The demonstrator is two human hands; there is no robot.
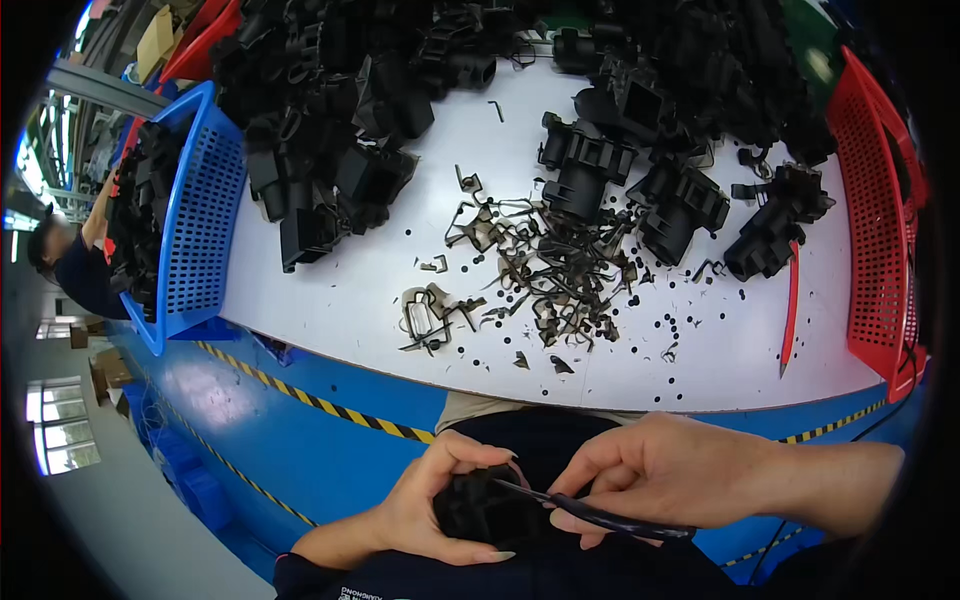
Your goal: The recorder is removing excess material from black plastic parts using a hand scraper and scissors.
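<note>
My left hand (425, 505) is closed round a black moulded plastic part (490, 508), held low over my lap in front of the table edge. In my right hand (660, 475) is a slim dark-handled trimming knife (610, 518), gripped between thumb and fingers. Its thin blade points left and reaches the upper side of the part; whether it cuts into it I cannot tell. Beyond my hands, a heap of thin black plastic scraps (565, 270) and small round bits lies on the white table (330, 310).
Black moulded parts (370, 90) are piled along the far side, with several single ones (590, 165) nearer. A red pen-like tool (791, 310) lies at right beside a red basket (870, 220). At left stands a filled blue basket (205, 215). Another person (85, 260) is beyond it.
</note>
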